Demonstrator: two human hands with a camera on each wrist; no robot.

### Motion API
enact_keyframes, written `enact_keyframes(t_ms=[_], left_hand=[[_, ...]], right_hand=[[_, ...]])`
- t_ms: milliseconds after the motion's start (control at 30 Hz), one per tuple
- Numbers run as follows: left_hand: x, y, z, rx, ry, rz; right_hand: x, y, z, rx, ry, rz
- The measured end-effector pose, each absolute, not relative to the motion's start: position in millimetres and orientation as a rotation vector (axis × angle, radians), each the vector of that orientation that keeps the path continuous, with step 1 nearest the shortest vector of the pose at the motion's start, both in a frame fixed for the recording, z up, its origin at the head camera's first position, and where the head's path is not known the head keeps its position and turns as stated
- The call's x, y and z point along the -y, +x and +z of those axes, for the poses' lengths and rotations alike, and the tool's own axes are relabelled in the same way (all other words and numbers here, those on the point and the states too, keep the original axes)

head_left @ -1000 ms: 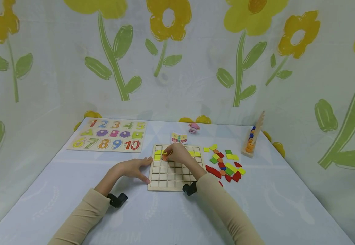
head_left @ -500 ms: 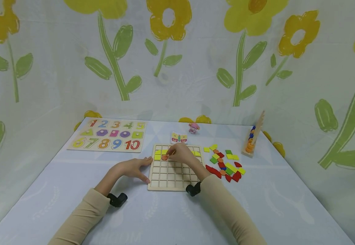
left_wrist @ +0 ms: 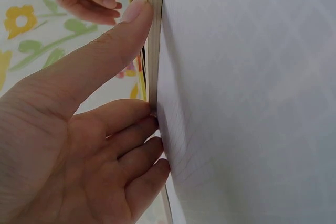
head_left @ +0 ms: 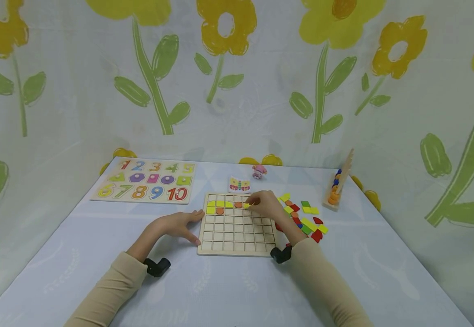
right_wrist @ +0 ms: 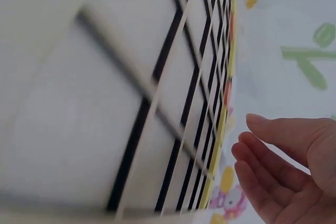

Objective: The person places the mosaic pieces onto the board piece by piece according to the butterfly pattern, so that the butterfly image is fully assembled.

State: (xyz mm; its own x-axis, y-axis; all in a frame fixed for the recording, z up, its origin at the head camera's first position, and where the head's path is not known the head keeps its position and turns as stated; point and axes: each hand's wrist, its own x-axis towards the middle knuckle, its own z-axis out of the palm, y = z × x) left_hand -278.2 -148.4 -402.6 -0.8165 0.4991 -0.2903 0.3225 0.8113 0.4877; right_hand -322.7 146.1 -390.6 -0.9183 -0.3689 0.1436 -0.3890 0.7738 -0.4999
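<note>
Along the left edge of the grid board (head_left: 238, 228), your left hand (head_left: 180, 222) touches the rim with thumb and fingers spread. Over the board's far right part, your right hand (head_left: 267, 204) has its thumb and fingertips slightly apart, just beside a yellow tile (head_left: 246, 205). More yellow tiles (head_left: 229, 205) and two orange discs (head_left: 238, 205) lie in the board's far rows. Just behind the board sits a butterfly card (head_left: 239, 185); to its right, loose coloured pieces (head_left: 309, 223) are scattered.

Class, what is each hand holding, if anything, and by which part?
Nothing is held: the right hand is empty, and the left hand only touches the board along its left edge.
</note>
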Motion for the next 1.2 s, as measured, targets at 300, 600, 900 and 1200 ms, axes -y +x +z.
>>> enact_keyframes(t_ms=[300,600,900,1200], left_hand=[[149.5,-278.9,-403.5,-2.579,0.631,0.597],[149.3,-280.5,-406.0,-2.578,0.639,0.597],[148.9,-281.6,-406.9,-2.584,0.627,0.596],[149.7,-280.3,-406.4,-2.590,0.658,0.580]], right_hand=[[-190.4,-332.6,-390.9,2.968,0.549,0.773],[-223.2,-345.1,-391.8,3.026,0.414,0.798],[-224.9,-355.4,-391.3,3.124,0.337,0.750],[-221.3,-358.1,-389.4,3.155,0.389,0.722]])
